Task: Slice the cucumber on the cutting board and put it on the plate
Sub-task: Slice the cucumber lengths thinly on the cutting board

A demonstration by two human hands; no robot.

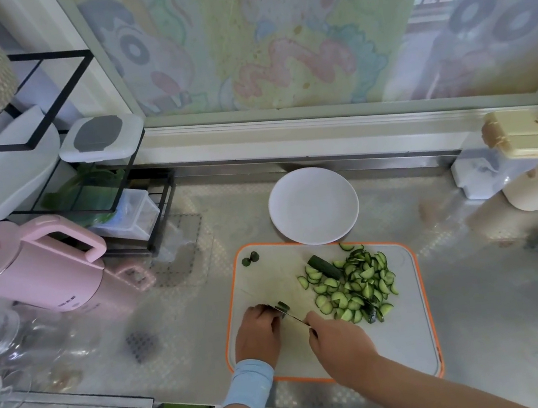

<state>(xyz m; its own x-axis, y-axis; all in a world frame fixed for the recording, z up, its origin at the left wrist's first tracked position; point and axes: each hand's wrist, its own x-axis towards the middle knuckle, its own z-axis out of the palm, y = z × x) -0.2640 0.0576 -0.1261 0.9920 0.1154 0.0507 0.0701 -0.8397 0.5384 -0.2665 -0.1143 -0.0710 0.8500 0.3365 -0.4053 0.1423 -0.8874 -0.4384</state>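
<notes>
Cucumber stub (282,306) at 7 o'clock on the board (271,283), pinned under the curled fingertips of the left hand (257,331). The right hand (340,337), at 6 o'clock, has its fingers wrapped round the handle of a knife (294,318). The blade points toward 10 o'clock and meets the stub.

Slices (352,287), cut as half-moons, lie heaped from 1 to 5 o'clock on the board. An uncut length (325,267) touches the heap's 11 o'clock edge. Two trimmed ends (250,258) sit together at the board's 11 o'clock corner. The plate (313,206) stands at the board's 12 o'clock edge, and whether rim and board touch cannot be told. No slices lie on it.

Progress, as judged: slicing appears well past halfway, since most of the cucumber is in the heap. The stub and the length are not yet cut, and the transfer to the plate has not begun.

Count:
- board, one
- plate, one
- knife, one
- hands, two
- stub, one
- length, one
- ends, two
- slices, several dozen, overlapping too much for an exact figure

Surroundings: the board lies on a counter (481,295). One pink kettle (28,269) stands at 9 o'clock of the board, well apart, and one black rack (49,54) rises behind it at 10 o'clock.
</notes>
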